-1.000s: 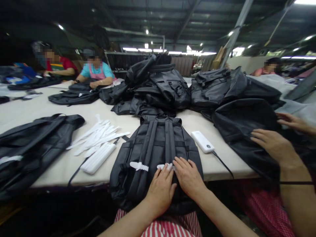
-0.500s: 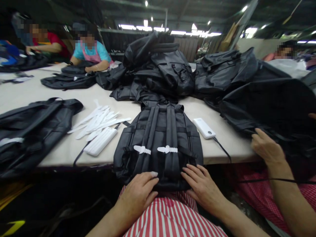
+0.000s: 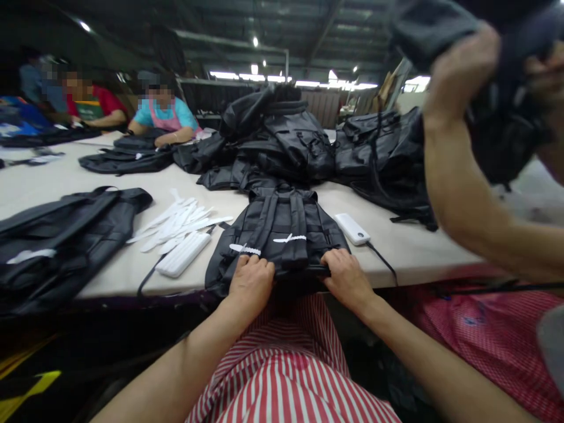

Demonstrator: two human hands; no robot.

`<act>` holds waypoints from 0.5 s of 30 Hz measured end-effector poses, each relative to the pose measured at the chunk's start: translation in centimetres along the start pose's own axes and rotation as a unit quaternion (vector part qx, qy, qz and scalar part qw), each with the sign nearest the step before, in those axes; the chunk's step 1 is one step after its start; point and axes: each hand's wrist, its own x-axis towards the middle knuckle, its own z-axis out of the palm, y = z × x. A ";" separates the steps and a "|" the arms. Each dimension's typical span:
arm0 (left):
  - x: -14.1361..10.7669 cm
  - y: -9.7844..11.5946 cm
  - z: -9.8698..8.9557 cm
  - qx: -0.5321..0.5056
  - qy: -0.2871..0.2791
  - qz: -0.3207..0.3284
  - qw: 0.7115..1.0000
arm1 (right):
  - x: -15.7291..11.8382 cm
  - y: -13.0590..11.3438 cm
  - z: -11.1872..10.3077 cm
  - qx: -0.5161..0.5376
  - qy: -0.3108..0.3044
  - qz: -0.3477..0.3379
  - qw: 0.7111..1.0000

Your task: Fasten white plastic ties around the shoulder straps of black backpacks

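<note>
The ceiling lamps (image 3: 268, 77) gave white light from far back, but the roof stayed dim. The tabletop (image 3: 101, 200) looked bright, a co-worker's raised hand (image 3: 462, 67) was a little blurred, and the wide lens bent the picture edges.

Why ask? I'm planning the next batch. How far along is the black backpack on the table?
Done: two white plastic strips already lie across the straps of the black fabric backpack. In hand: the left hand and right hand grip its lower edge. Left: a loose pile of white plastic strips and a heap of black backpacks lie on the cream table, though whether those bags are finished cannot be told.
</note>
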 end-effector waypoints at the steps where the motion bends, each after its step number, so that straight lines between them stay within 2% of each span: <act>1: 0.5 -0.2 -0.1 0.008 0.006 0.004 1.000 | 0.3 0.1 -0.2 -0.006 -0.019 -0.016 1.000; 4: 1.2 -0.5 -0.1 0.024 0.020 0.013 0.999 | 0.7 0.1 -0.2 -0.013 -0.068 -0.071 0.995; 6: 1.2 -0.4 0.1 0.021 0.013 0.026 0.999 | 0.8 -0.2 0.3 -0.032 -0.076 -0.066 0.994; 9: 0.9 -0.3 0.7 -0.011 -0.040 0.050 0.998 | 0.9 -0.6 1.5 -0.073 -0.045 -0.028 0.996; 12: 1.1 -0.7 1.4 -0.050 -0.091 0.059 0.993 | 0.7 -0.6 2.3 -0.087 -0.019 -0.018 0.996; 15: 2.0 -1.6 1.8 -0.067 -0.133 0.050 0.988 | 0.4 -0.2 1.8 -0.064 -0.041 -0.019 0.997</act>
